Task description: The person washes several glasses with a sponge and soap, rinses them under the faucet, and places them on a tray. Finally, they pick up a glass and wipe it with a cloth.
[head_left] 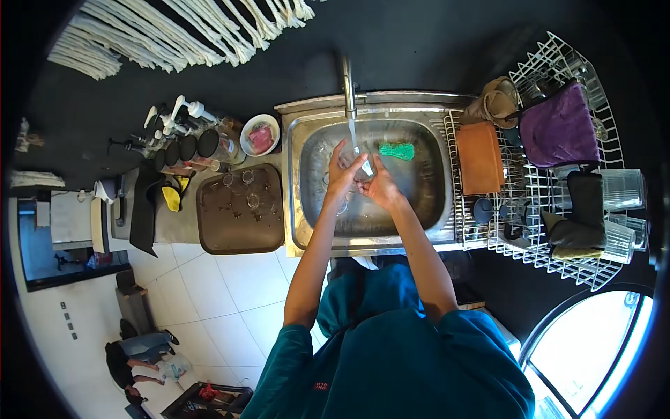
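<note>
Left hand (341, 174) and right hand (382, 188) cradle small clear glass (366, 166) over steel sink (412, 233), apparently mid-rinse under silver tap (350, 87), 12 o'clock. Small glasses (252, 201), seemingly unrinsed, on brown rectangular tray (234, 239), 9 o'clock; ribbed clear glasses (622, 189) racked, 3 o'clock.

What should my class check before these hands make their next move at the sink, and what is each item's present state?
1. Clear glass held by left hand and right hand: ok, fingers of both around it.
2. Water running from the silver metal tap: ok, falling between the hands.
3. Glass free of residue: cannot tell, too small.
4. Green scrubbing pad inside the steel sink: ok, right of the hands.
5. Brown rectangular tray free of glassware: not ok, small clear glasses on it.
6. Space in the white wire rack: cannot tell, cloths cover parts.
</note>
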Motion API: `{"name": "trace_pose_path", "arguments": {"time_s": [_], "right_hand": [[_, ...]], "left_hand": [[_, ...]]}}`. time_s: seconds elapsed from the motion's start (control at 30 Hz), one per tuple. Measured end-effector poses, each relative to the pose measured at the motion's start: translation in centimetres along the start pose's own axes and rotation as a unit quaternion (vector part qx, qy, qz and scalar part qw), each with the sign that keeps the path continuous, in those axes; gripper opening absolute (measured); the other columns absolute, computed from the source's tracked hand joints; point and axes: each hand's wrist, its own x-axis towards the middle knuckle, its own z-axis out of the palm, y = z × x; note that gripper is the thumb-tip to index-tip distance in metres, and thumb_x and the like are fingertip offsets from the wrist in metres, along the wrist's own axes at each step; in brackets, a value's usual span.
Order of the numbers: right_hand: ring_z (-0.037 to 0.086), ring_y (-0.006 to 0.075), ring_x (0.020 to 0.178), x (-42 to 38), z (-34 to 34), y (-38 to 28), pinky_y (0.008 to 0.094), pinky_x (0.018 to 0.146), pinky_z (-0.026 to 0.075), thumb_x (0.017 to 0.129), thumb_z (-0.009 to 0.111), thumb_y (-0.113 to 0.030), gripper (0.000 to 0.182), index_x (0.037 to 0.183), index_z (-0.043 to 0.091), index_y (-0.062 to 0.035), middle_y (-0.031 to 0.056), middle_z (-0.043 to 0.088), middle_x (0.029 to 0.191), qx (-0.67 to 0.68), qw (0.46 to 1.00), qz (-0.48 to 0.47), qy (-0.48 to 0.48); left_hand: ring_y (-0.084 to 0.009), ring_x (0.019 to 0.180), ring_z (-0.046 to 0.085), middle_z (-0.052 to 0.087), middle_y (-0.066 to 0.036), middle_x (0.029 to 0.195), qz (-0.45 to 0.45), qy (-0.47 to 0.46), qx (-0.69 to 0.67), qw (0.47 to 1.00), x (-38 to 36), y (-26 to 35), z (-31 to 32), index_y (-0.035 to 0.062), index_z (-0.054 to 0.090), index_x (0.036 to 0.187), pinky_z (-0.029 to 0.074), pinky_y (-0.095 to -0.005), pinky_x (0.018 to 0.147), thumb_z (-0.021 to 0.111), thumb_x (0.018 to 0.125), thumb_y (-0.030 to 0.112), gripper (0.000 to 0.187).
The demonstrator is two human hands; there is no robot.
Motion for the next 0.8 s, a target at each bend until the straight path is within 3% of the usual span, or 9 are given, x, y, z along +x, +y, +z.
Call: {"name": "trace_pose_path", "arguments": {"time_s": [0.07, 0.17, 0.27, 0.33, 0.4, 0.5, 0.67, 0.73, 0.8], "right_hand": [[0.057, 0.0171, 0.065, -0.4, 0.2, 0.1, 0.0296, 0.061, 0.047, 0.092, 0.044, -0.056, 0.052, 0.120, 0.043, -0.0127, 0.0071, 0.058, 0.079, 0.000, 1.000, 0.007, 0.005], [0.054, 0.0143, 0.068, -0.5, 0.7, 0.2, 0.0275, 0.066, 0.048, 0.091, 0.048, -0.054, 0.052, 0.129, 0.037, -0.0189, 0.0042, 0.057, 0.086, 0.022, 1.000, -0.009, -0.001], [0.056, 0.0138, 0.070, 0.1, 0.9, 0.5, 0.0254, 0.068, 0.047, 0.085, 0.058, -0.055, 0.063, 0.128, 0.039, -0.0132, 0.0051, 0.058, 0.087, -0.069, 0.990, -0.085, 0.089], [0.055, 0.0131, 0.073, 0.7, 1.4, 0.4, 0.0251, 0.068, 0.044, 0.076, 0.070, -0.053, 0.072, 0.122, 0.042, -0.0051, 0.0038, 0.057, 0.085, -0.187, 0.951, -0.108, 0.223], [0.055, 0.0148, 0.073, 0.6, 1.7, -0.1, 0.0285, 0.069, 0.044, 0.070, 0.073, -0.053, 0.074, 0.119, 0.047, -0.0042, 0.0058, 0.058, 0.088, -0.230, 0.934, -0.150, 0.229], [0.055, 0.0185, 0.078, 1.5, 1.8, -1.0, 0.0331, 0.073, 0.044, 0.062, 0.080, -0.049, 0.072, 0.112, 0.055, -0.0035, 0.0087, 0.059, 0.092, -0.327, 0.896, -0.202, 0.222], [0.056, 0.0248, 0.087, -0.2, 4.2, -2.4, 0.0369, 0.082, 0.044, 0.059, 0.084, -0.037, 0.060, 0.103, 0.060, -0.0038, 0.0128, 0.060, 0.093, -0.453, 0.846, -0.198, 0.199], [0.059, 0.0284, 0.088, 0.5, 4.3, -1.4, 0.0394, 0.080, 0.047, 0.060, 0.085, -0.034, 0.060, 0.104, 0.058, -0.0039, 0.0165, 0.061, 0.096, -0.548, 0.692, -0.405, 0.239], [0.060, 0.0284, 0.088, 1.4, 4.1, -1.0, 0.0391, 0.080, 0.048, 0.060, 0.084, -0.034, 0.061, 0.106, 0.058, -0.0040, 0.0168, 0.061, 0.099, -0.533, 0.702, -0.408, 0.236]], "left_hand": [[-0.0137, 0.079, 0.057, 0.058, -0.007, 0.086, 0.004, -0.002, 0.002, 1.000, 0.4, -0.9, -0.2, 0.0046, 0.043, 0.133, 0.044, -0.0236, 0.062, 0.078, 0.075, 0.029, 0.072], [-0.0125, 0.079, 0.057, 0.059, -0.005, 0.085, 0.003, 0.000, 0.014, 1.000, 0.2, -1.0, -0.3, 0.0036, 0.049, 0.129, 0.044, -0.0240, 0.065, 0.075, 0.078, 0.028, 0.063], [-0.0126, 0.083, 0.058, 0.062, -0.005, 0.094, -0.007, -0.013, 0.045, 0.999, 1.2, -3.4, -1.4, 0.0017, 0.052, 0.126, 0.046, -0.0262, 0.072, 0.069, 0.084, 0.031, 0.054], [-0.0130, 0.087, 0.059, 0.062, -0.005, 0.101, -0.012, -0.031, 0.065, 0.997, 1.0, -3.2, -1.4, 0.0008, 0.054, 0.124, 0.047, -0.0276, 0.076, 0.066, 0.087, 0.033, 0.051], [-0.0155, 0.097, 0.058, 0.060, -0.009, 0.113, -0.069, -0.043, -0.079, 0.993, 0.0, -3.5, -1.0, -0.0004, 0.055, 0.122, 0.048, -0.0321, 0.085, 0.058, 0.091, 0.038, 0.050], [-0.0178, 0.108, 0.054, 0.057, -0.012, 0.116, -0.058, -0.031, -0.071, 0.995, -0.1, -3.6, -1.2, -0.0002, 0.055, 0.118, 0.047, -0.0359, 0.090, 0.053, 0.093, 0.041, 0.048], [-0.0188, 0.097, 0.058, 0.057, -0.009, 0.109, -0.114, -0.016, -0.172, 0.978, 0.1, -6.0, -1.9, 0.0026, 0.046, 0.123, 0.047, -0.0332, 0.086, 0.053, 0.092, 0.045, 0.053], [-0.0197, 0.096, 0.058, 0.055, -0.009, 0.110, -0.108, -0.005, -0.199, 0.974, -0.2, -5.8, -1.7, 0.0035, 0.042, 0.126, 0.047, -0.0338, 0.086, 0.053, 0.093, 0.044, 0.054], [-0.0216, 0.097, 0.058, 0.052, -0.011, 0.115, -0.151, 0.014, -0.228, 0.962, -0.5, -5.1, -1.6, 0.0049, 0.038, 0.131, 0.048, -0.0346, 0.086, 0.052, 0.094, 0.040, 0.053]]}}
